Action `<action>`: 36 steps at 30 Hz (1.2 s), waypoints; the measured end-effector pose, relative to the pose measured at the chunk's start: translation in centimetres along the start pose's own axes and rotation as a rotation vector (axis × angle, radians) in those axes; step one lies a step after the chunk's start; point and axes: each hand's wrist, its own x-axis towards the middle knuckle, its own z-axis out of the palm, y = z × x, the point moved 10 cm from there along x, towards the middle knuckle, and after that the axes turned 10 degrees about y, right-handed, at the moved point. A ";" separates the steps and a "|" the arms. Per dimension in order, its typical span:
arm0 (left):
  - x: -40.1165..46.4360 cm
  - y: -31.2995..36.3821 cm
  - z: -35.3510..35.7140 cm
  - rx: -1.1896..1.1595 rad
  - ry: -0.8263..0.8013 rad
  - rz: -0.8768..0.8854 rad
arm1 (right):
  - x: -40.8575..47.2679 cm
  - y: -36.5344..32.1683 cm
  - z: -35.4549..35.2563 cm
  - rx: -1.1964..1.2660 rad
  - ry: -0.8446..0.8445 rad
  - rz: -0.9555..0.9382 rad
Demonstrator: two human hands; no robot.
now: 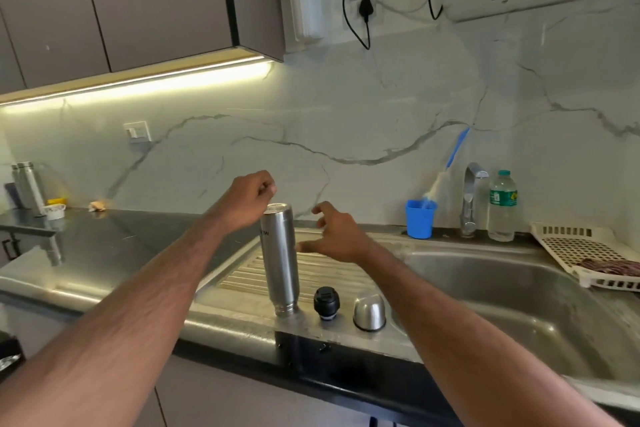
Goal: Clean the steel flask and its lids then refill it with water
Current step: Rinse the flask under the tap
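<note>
Flask: we see the steel flask point(280, 260) standing upside down, mouth down, on the ribbed drainboard point(346, 274) left of the sink basin point(502, 291).
Lids: the black inner lid point(326, 302) and the steel cap point(369, 311) sit side by side just right of the flask's mouth, apart from it.
Left hand: our left hand point(250, 198) hovers above the flask's upturned base, its grip curled closed on nothing.
Right hand: our right hand point(337, 234) hangs just beside the flask, grip spread, fingers loose, not touching.
Tabletop: a blue cup point(419, 219), tap point(471, 198) and water bottle point(502, 206) stand behind the basin.
</note>
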 end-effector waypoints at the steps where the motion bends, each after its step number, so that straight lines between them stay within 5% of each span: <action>1: -0.3 -1.2 -0.2 -0.011 0.013 -0.024 | 0.0 -0.2 1.3 0.036 -0.003 0.025; 15: -4.7 -8.4 3.1 -0.117 -0.013 -0.215 | 0.9 0.7 8.0 0.174 0.132 0.179; 19: -5.4 -7.7 5.4 -0.178 -0.044 -0.254 | 0.6 4.2 5.1 0.479 0.305 0.308; 27: -6.1 -0.8 16.4 -0.573 -0.341 -0.366 | -2.7 13.5 -4.6 1.084 0.521 0.592; 32: -5.8 7.1 22.7 -1.044 -0.294 -0.483 | -6.0 19.5 -9.9 1.104 0.669 0.702; 36: -5.5 11.0 27.6 -1.073 -0.342 -0.475 | -8.2 23.9 -13.2 1.076 0.704 0.731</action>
